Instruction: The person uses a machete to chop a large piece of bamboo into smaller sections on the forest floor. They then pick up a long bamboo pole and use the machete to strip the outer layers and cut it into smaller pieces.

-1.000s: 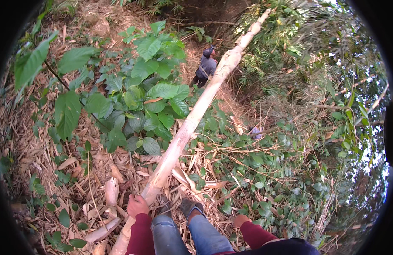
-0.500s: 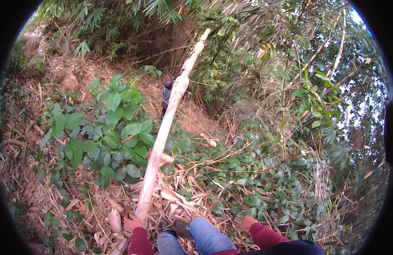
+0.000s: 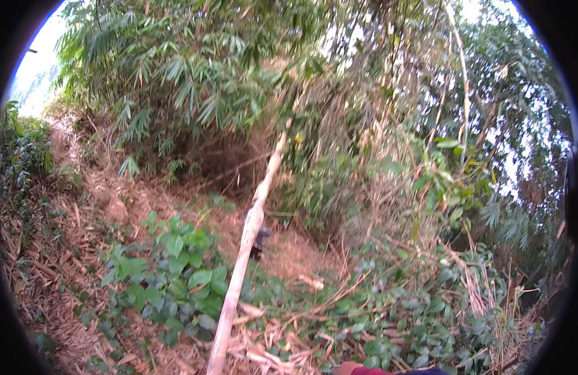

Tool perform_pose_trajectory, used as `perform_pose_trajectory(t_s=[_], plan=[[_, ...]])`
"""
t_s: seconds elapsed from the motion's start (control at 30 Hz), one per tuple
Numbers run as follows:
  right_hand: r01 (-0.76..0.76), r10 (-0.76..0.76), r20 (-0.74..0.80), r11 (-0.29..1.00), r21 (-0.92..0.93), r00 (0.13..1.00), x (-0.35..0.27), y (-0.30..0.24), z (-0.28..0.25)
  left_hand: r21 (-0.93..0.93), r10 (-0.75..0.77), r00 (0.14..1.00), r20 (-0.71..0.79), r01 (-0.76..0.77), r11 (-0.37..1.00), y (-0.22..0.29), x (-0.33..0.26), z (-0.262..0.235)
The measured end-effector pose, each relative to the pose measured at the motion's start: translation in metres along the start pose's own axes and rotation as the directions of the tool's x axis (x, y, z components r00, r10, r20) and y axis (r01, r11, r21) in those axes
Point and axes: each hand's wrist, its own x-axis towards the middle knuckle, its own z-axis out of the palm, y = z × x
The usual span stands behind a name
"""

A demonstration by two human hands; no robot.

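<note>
A long, pale bamboo pole (image 3: 237, 269) with rough nodes runs from the lower edge up and away, slightly to the right, thinning toward its far end. Its near end is cut off by the frame, so what touches it there is hidden. My left hand is out of view. Only a blurred part of my right hand (image 3: 346, 368) shows at the bottom edge, with a dark red sleeve (image 3: 371, 371) behind it. It is close to low leaves and dry stalks, right of the pole; its fingers cannot be made out.
A person in dark clothes (image 3: 260, 240) is downslope, partly hidden behind the pole. A broad-leaved green shrub (image 3: 176, 275) grows left of it. Dry bamboo litter (image 3: 58, 250) covers the slope, vines (image 3: 395, 312) spread to the right, and dense bamboo foliage (image 3: 170, 94) stands at the back.
The view has tilted upward, so the scene sits lower. My left hand, legs and the pole's near end have dropped out of the frame; my right hand is barely in it.
</note>
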Motion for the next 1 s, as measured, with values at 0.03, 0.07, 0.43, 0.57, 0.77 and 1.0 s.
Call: perform_pose_trajectory(t_s=[0.03, 0.07, 0.43, 0.57, 0.77, 1.0], plan=[[0.138, -0.151, -0.041, 0.962, -0.234, 0.988, -0.006, -0.012, -0.022, 0.003, 0.019, 1.000, -0.005, -0.019, 1.000, 0.004, -0.002, -0.003], [0.246, -0.294, -0.034, 0.855, -0.457, 0.955, -0.016, -0.028, -0.044, 0.004, 0.042, 0.999, -0.009, -0.042, 0.999, 0.007, -0.005, -0.003], [0.306, -0.342, -0.595, 0.938, -0.164, 0.728, -0.252, -0.165, -0.328, -0.189, 0.339, 0.914, -0.224, -0.382, 0.904, 0.077, -0.044, 0.016], [0.306, -0.446, -0.751, 0.892, -0.331, 0.487, -0.320, -0.197, -0.393, -0.390, 0.377, 0.908, -0.181, -0.418, 0.821, 0.083, -0.064, -0.008], [0.240, -0.521, -0.835, 0.846, -0.476, 0.178, -0.379, -0.229, -0.477, -0.399, 0.353, 0.917, -0.186, -0.399, 0.826, 0.060, -0.087, -0.055], [-0.053, -0.530, -0.815, 0.844, -0.534, -0.236, -0.418, -0.222, -0.517, -0.493, 0.268, 0.900, -0.344, -0.417, 0.764, 0.086, -0.088, -0.090]])
